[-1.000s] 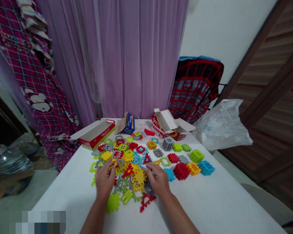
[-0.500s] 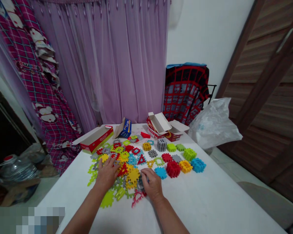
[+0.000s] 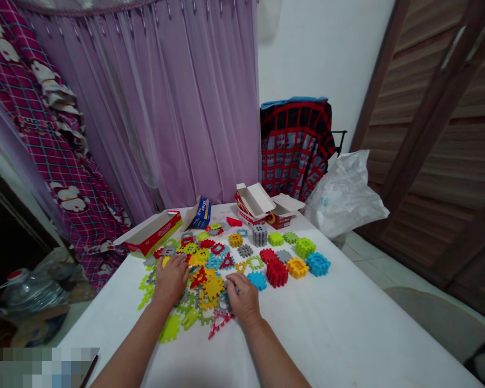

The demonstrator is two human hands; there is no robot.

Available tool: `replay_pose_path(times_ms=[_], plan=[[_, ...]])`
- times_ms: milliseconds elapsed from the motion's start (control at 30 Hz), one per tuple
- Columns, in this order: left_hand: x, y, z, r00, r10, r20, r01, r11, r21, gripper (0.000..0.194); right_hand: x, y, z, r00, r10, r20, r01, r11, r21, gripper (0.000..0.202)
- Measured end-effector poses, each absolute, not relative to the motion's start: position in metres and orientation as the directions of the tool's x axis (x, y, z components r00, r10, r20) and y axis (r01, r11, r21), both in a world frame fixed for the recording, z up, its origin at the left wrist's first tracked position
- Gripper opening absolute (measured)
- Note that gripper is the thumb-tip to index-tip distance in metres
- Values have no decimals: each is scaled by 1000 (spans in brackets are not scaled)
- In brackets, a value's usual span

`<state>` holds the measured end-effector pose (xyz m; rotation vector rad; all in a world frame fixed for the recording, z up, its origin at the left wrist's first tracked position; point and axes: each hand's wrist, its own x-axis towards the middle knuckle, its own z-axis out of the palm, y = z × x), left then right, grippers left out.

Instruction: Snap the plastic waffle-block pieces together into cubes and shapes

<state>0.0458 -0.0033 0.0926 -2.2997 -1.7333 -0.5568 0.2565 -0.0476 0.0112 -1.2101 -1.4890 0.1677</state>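
My left hand (image 3: 172, 279) rests on the left part of a pile of toothed plastic building pieces, fingers apart and slightly bent, with a yellow piece (image 3: 166, 262) by its fingertips. To the right of the pile is my right hand (image 3: 243, 300), fingers curled in; whatever they hold is hidden. Between the hands lies a yellow square piece (image 3: 213, 286) on top of others. Nearer to me are a red triangular frame (image 3: 220, 322), a lime green square piece (image 3: 170, 328) and lime green rods (image 3: 189, 318).
Sorted pieces stand right of the pile: a red stack (image 3: 277, 273), a yellow stack (image 3: 297, 268), a blue stack (image 3: 318, 264), a grey stack (image 3: 260, 236). Opened boxes, one red (image 3: 156, 237) and one blue (image 3: 202, 212), line the back. A plastic bag (image 3: 339, 199) hangs at the table's right edge.
The view has shifted slightly to the right, so everything sits further left. My left hand's fingers have drawn together a little on the pile. My right hand stays beside it.
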Motion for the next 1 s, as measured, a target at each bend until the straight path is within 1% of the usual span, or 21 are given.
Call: replay_pose_path(times_ms=[33, 67, 100, 133, 167, 233, 300, 367, 433, 500, 633, 767, 867, 933, 1000], plan=[[46, -3, 95, 166, 888, 429, 941, -273, 200, 22, 256, -47, 11, 190, 742, 643, 568, 451, -688, 28], [47, -3, 96, 84, 901, 425, 893, -257, 368, 19, 256, -47, 10, 195, 746, 637, 564, 446, -695, 28], [48, -3, 98, 5, 916, 402, 815, -237, 529, 16, 256, -46, 10, 200, 749, 632, 560, 441, -701, 29], [50, -3, 98, -61, 928, 367, 721, -213, 659, 17, 256, -46, 9, 207, 751, 627, 556, 437, -707, 30], [53, -3, 97, -110, 939, 327, 635, -186, 749, 21, 256, -45, 8, 218, 752, 622, 551, 431, -714, 31], [59, -5, 92, -162, 955, 247, 533, -126, 837, 33, 256, -45, 7, 244, 755, 609, 540, 417, -732, 32], [66, -10, 85, -169, 974, 152, 457, -59, 887, 48, 256, -44, 6, 263, 759, 596, 523, 407, -749, 32], [74, -17, 80, -146, 988, 47, 362, 9, 932, 57, 256, -45, 8, 268, 766, 585, 496, 411, -765, 33], [81, -25, 78, -112, 993, -32, 281, 62, 958, 58, 255, -46, 14, 267, 778, 569, 461, 415, -785, 33], [86, -33, 79, -84, 993, -82, 222, 99, 970, 55, 253, -48, 21, 270, 800, 536, 418, 404, -814, 33], [91, -42, 83, -52, 990, -128, 145, 134, 980, 50, 248, -49, 33, 242, 864, 442, 299, 367, -881, 31], [93, -44, 80, -49, 987, -151, 102, 155, 983, 48, 243, -46, 32, 245, 908, 341, 181, 303, -936, 28], [94, -43, 75, -45, 984, -170, 77, 173, 982, 52, 243, -43, 29, 258, 920, 294, 162, 259, -952, 29], [95, -43, 72, -23, 983, -181, 65, 183, 981, 60, 244, -42, 28, 269, 917, 295, 169, 257, -952, 30], [96, -44, 70, 10, 983, -184, 57, 183, 981, 62, 246, -42, 28, 282, 906, 316, 186, 272, -944, 30]])
